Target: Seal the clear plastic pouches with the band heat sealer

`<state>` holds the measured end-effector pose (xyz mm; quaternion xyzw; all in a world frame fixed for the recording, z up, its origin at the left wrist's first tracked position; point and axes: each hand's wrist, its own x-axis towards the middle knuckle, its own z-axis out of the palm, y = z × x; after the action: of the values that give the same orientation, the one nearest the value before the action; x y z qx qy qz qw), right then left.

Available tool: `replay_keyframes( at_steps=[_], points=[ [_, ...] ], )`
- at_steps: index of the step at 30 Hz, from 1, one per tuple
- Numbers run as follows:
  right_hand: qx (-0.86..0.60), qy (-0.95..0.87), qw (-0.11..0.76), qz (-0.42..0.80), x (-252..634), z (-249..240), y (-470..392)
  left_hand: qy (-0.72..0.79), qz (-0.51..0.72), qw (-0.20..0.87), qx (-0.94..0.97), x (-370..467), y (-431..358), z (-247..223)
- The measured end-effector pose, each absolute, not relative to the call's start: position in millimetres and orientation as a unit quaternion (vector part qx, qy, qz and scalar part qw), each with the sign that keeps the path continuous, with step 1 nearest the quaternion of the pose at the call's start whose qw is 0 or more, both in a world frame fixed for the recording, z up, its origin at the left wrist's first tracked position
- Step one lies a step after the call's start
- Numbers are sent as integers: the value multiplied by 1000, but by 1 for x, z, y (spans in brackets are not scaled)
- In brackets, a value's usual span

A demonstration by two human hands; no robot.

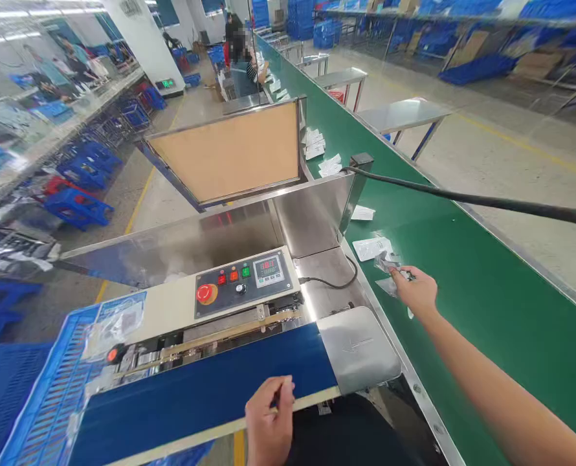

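The right hand [417, 291] pinches a crumpled, clear plastic packet [389, 285] over the wide green conveyor belt [492, 310], just beside a flat white packet [369, 248] lying there. The left hand [271, 417], fingers curled and thumb drawn in, shows nothing in its grasp; it is at the near edge of the sealing machine's narrow, dark blue belt [210, 375].

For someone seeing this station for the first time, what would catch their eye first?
Probably the long green conveyor belt running down the right side, where the right hand holds a clear plastic packet. Next, perhaps, the round red button on the dark control panel near the middle, and the large tan board standing behind it.
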<state>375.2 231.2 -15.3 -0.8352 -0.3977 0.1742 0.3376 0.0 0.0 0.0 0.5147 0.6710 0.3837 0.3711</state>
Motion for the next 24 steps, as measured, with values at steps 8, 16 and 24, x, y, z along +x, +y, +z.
replay_keyframes(
  at_steps=[8,16,24],
  points=[
    [-670,-562,261,409,298,66,141,573,445,420,545,76,87,14],
    [-586,-542,244,551,272,49,126,569,468,526,425,79,82,-16],
    [-647,-343,211,648,270,15,155,624,490,560,240,75,99,-39]
  ],
)
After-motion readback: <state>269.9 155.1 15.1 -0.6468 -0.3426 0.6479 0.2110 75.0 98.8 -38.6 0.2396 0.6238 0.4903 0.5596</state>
